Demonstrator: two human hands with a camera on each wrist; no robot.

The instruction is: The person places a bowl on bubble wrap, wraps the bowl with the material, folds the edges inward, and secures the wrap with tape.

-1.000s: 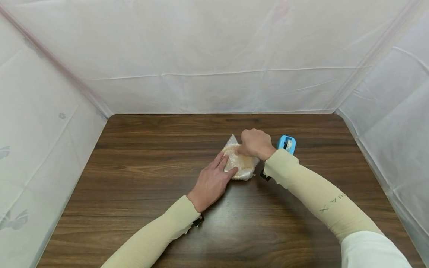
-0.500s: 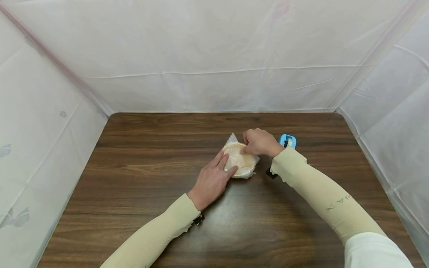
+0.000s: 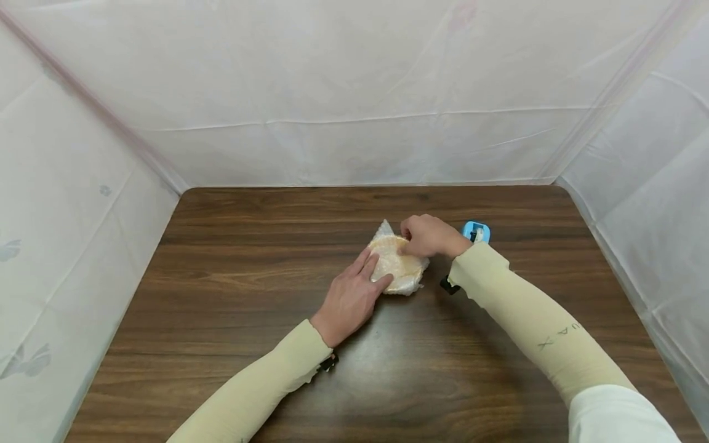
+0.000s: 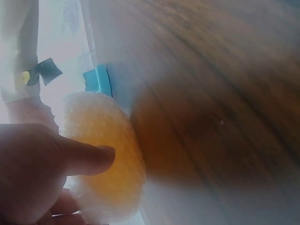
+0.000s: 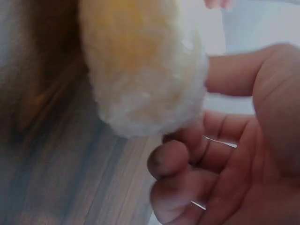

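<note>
A small rounded package in bubble wrap [image 3: 407, 266], yellowish inside, lies on the table with one wrap corner sticking up at the back. My left hand [image 3: 349, 298] rests on its left side, fingers straight, with the thumb [image 4: 91, 158] laid across the wrap. From the right, my right hand [image 3: 429, 235] is at the package's far right edge, its thumb [image 5: 232, 75] pressing the wrap and its fingers [image 5: 171, 159] curled by the edge. What lies inside the wrap is blurred by it.
A blue tape dispenser [image 3: 476, 231] stands just behind the right wrist, partly hidden by the sleeve. The brown wooden table [image 3: 249, 246] is bounded by white sheeting [image 3: 354, 92] at the back and both sides.
The right hand has shifted slightly right over the package, uncovering more of the wrap and covering part of the tape dispenser. The left hand and package have stayed put.
</note>
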